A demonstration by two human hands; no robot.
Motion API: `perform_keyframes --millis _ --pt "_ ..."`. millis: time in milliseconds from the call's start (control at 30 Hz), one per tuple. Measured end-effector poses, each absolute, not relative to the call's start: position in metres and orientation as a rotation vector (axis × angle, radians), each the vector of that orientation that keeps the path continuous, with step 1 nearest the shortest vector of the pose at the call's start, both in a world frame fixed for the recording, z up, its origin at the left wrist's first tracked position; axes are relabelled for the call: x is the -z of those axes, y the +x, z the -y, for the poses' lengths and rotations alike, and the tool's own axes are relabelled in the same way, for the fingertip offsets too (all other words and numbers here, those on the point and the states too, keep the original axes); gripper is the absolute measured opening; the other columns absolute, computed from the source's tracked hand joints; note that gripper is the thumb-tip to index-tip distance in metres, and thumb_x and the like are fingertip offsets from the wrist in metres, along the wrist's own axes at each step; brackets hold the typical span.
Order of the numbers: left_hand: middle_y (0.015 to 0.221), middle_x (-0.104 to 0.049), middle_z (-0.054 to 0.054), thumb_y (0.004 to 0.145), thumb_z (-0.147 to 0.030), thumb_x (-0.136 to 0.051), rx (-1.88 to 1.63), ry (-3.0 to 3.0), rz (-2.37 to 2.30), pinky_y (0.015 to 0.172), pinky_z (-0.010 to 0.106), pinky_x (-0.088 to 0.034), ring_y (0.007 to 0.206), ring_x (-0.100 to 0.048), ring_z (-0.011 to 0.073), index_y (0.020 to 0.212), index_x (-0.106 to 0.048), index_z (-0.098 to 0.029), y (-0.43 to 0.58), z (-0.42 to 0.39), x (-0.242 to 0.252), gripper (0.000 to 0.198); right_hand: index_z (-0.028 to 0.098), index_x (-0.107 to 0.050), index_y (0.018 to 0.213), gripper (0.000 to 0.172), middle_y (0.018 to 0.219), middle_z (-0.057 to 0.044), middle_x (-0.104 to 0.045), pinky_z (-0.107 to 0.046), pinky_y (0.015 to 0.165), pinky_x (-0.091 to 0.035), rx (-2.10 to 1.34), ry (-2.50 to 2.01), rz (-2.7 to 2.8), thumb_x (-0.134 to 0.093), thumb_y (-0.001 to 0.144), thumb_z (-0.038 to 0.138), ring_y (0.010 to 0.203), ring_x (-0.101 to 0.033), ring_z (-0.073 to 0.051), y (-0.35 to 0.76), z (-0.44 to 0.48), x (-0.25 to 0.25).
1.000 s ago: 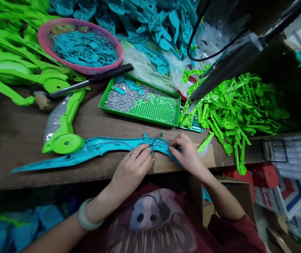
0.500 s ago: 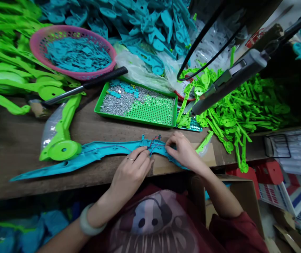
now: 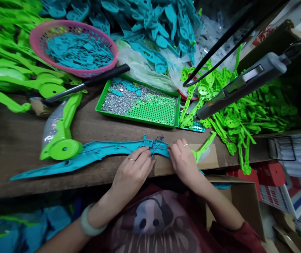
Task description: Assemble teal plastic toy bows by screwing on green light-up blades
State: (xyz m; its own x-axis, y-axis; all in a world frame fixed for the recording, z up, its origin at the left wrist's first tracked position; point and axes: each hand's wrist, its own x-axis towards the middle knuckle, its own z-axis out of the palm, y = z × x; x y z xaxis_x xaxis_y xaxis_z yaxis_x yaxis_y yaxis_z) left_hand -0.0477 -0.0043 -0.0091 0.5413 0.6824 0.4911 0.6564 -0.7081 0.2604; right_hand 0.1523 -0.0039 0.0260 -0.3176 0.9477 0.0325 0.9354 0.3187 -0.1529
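Note:
A long curved blue plastic part [image 3: 95,150] lies along the table's front edge, with thin red and dark wires [image 3: 154,142] running in it. My left hand [image 3: 134,167] rests at its middle by the wires, fingers pressed together; what they pinch is too small to tell. My right hand [image 3: 183,160] is closed over the part's right section, its fingertips hidden underneath. A green part with a round disc [image 3: 65,149] covers the blue part's left section. Another green piece [image 3: 205,146] lies just right of my right hand, on cardboard [image 3: 212,157].
Behind the blue part stands a green tray [image 3: 140,122] of screws. A pink basket [image 3: 38,49] holds blue pieces. A hammer [image 3: 87,83] lies at left. A grey electric screwdriver [image 3: 242,86] hangs at right, above piled green parts [image 3: 255,116].
My right hand has turned and shifted slightly right along the blue part. My left hand stays nearly in place. The hanging tool appears farther right, and the view has shifted a little.

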Motion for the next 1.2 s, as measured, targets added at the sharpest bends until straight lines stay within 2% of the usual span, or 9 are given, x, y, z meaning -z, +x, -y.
perform_keyframes --millis 100,233,433,633,833,933,1067,1133,1200 --pt "0.095 -0.071 0.012 0.098 -0.014 -0.058 -0.913 2.714 -1.190 0.092 0.039 -0.057 0.103 -0.067 0.0267 0.088 -0.067 -0.011 -0.047 0.004 0.008 0.014 0.019 -0.064 0.104 0.022 0.091 -0.009 -0.063 -0.036 0.078 -0.047 -0.252 -1.646 2.418 -0.042 0.104 0.019 0.088 -0.053 -0.024 0.157 0.004 -0.028" --pt "0.096 -0.069 0.013 0.098 -0.013 -0.055 -0.890 2.738 -1.214 0.092 0.039 -0.056 0.102 -0.065 0.0278 0.093 -0.067 -0.009 -0.047 0.006 0.008 0.013 0.018 -0.068 0.102 0.025 0.093 -0.010 -0.065 -0.036 0.079 -0.049 -0.201 -1.540 2.533 -0.043 0.102 0.014 0.087 -0.053 -0.024 0.158 0.014 -0.026" --pt "0.097 -0.065 0.014 0.093 -0.003 -0.042 -0.678 2.894 -1.299 0.076 0.042 -0.056 0.093 -0.063 0.0304 0.133 -0.063 -0.016 -0.039 0.009 0.002 0.047 0.009 -0.060 0.132 0.038 0.106 -0.017 -0.069 -0.040 0.080 -0.054 -0.033 -1.473 2.666 -0.041 0.100 0.010 0.089 -0.059 -0.026 0.158 0.032 -0.021" --pt "0.092 -0.063 0.012 0.088 -0.003 -0.049 -0.568 2.923 -1.352 0.071 0.039 -0.053 0.089 -0.060 0.0297 0.129 -0.067 -0.015 -0.031 0.009 -0.003 0.046 0.012 -0.062 0.130 0.036 0.109 -0.018 -0.072 -0.040 0.079 -0.056 -0.020 -1.347 2.671 -0.043 0.099 0.010 0.092 -0.065 -0.026 0.168 0.040 -0.026" --pt "0.092 -0.063 0.011 0.088 -0.004 -0.052 -0.480 2.913 -1.381 0.074 0.040 -0.052 0.093 -0.060 0.0301 0.130 -0.067 -0.018 -0.027 0.011 -0.008 0.046 0.014 -0.067 0.115 0.025 0.095 -0.012 -0.070 -0.034 0.080 -0.053 -0.328 -1.505 2.314 -0.050 0.101 0.028 0.088 -0.065 -0.022 0.169 -0.016 -0.056" --pt "0.092 -0.062 0.012 0.088 -0.004 -0.052 -0.438 2.891 -1.419 0.074 0.040 -0.052 0.091 -0.060 0.0292 0.126 -0.069 -0.018 -0.024 0.011 -0.012 0.044 0.014 -0.066 0.120 0.031 0.082 -0.005 -0.069 -0.029 0.072 -0.047 -0.819 -1.600 2.418 -0.056 0.100 0.036 0.076 -0.063 -0.018 0.154 -0.063 -0.070" --pt "0.093 -0.062 0.012 0.087 -0.004 -0.051 -0.452 2.882 -1.449 0.076 0.040 -0.055 0.093 -0.061 0.0299 0.125 -0.070 -0.016 -0.023 0.013 -0.009 0.044 0.013 -0.072 0.092 0.019 0.080 -0.001 -0.067 -0.025 0.072 -0.042 -1.372 -1.330 2.595 -0.057 0.098 0.023 0.074 -0.059 -0.013 0.140 -0.099 -0.080" --pt "0.094 -0.062 0.012 0.087 -0.005 -0.049 -0.484 2.888 -1.451 0.080 0.041 -0.056 0.097 -0.062 0.0303 0.126 -0.070 -0.016 -0.023 0.016 -0.003 0.046 0.014 -0.072 0.096 0.012 0.089 -0.003 -0.067 -0.025 0.077 -0.044 -1.353 -1.186 2.667 -0.060 0.095 0.015 0.082 -0.060 -0.014 0.141 -0.103 -0.083" --pt "0.094 -0.062 0.012 0.089 -0.006 -0.046 -0.539 2.892 -1.456 0.085 0.043 -0.056 0.102 -0.061 0.0305 0.129 -0.068 -0.016 -0.024 0.019 0.002 0.047 0.014 -0.071 0.105 0.016 0.093 -0.005 -0.065 -0.028 0.079 -0.045 -1.176 -1.168 2.746 -0.060 0.093 0.011 0.087 -0.060 -0.016 0.145 -0.101 -0.084"
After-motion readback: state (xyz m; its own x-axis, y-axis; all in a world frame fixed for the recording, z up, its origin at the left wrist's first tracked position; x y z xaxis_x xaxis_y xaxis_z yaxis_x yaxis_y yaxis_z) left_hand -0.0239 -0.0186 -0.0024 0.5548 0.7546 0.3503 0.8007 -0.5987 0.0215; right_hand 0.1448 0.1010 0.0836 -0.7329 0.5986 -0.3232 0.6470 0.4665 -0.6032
